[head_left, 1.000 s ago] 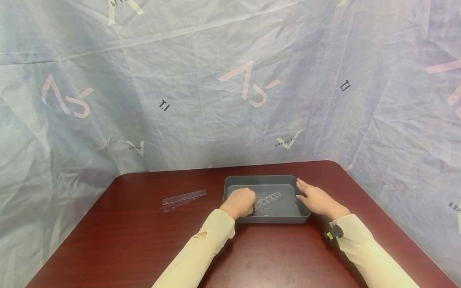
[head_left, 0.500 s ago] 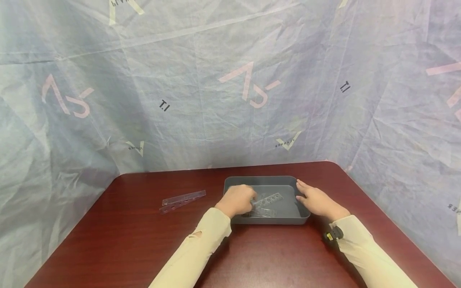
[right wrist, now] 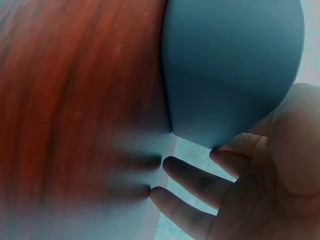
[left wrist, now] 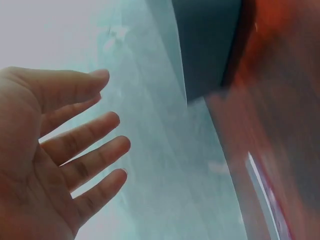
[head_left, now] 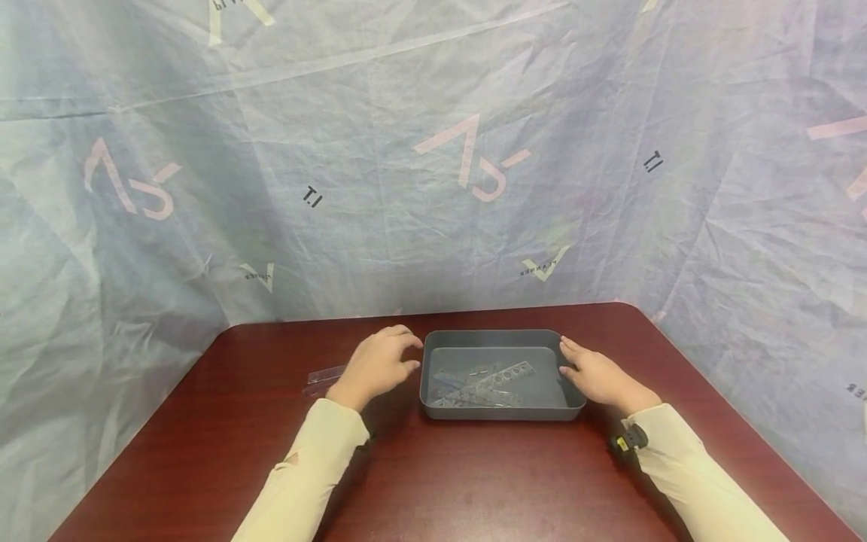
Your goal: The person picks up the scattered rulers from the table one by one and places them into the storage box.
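A grey rectangular tray [head_left: 504, 413] stands on the table. Several clear plastic rulers [head_left: 512, 373], at least one with round cut-outs, lie crossed inside it, mostly toward its left half. My left hand [head_left: 376, 366] is in the air left of the tray, fingers spread and slightly bent, holding nothing; the left wrist view shows its bare palm. Beneath and behind it, more clear strips [head_left: 326, 375] lie on the table, partly hidden by the hand. My right hand [head_left: 601, 379] rests against the tray's right side, fingers extended along the wall, the thumb near the rim.
The dark red wooden table [head_left: 515, 482] extends around the tray. Printed grey fabric [head_left: 379, 226] hangs behind the table and at both sides. A small black device [head_left: 628, 439] sits on the right wrist.
My left hand has let go inside the tray, risen out and moved left over the table, uncovering the rulers in the tray's left part. The right hand stays in place.
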